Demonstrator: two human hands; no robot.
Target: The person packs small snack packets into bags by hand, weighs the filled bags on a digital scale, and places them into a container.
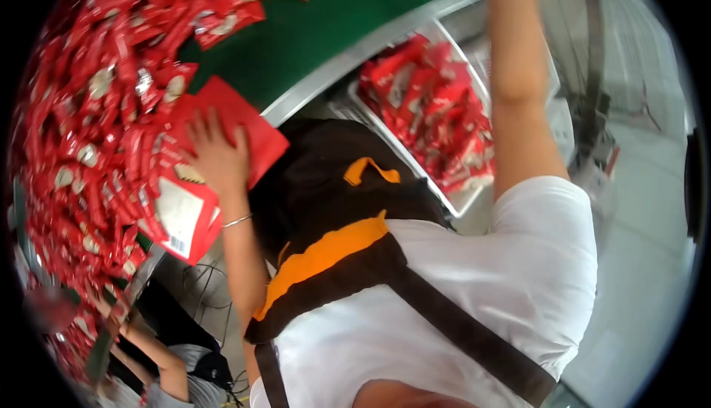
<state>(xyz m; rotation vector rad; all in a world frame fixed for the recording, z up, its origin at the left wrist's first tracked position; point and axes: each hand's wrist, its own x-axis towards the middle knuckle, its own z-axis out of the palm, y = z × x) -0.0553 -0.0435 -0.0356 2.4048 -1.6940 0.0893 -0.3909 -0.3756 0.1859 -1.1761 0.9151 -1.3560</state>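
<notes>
My left hand [218,152], with a bracelet at the wrist, lies with its fingers spread on a flat red bag [255,130] at the edge of the green table [318,30]. Beside and partly under it is a red package [180,215] with a white panel and a barcode. A large heap of small red packets [96,148] covers the table to the left of this hand. My right arm reaches up past the top edge of the view, so my right hand is out of sight.
A white bin [463,204] full of red packets stands beside the table, right of my dark apron. At the lower left, a co-worker's hands [107,308] are at the heap. Wires hang below the table there. A tiled floor shows at the right.
</notes>
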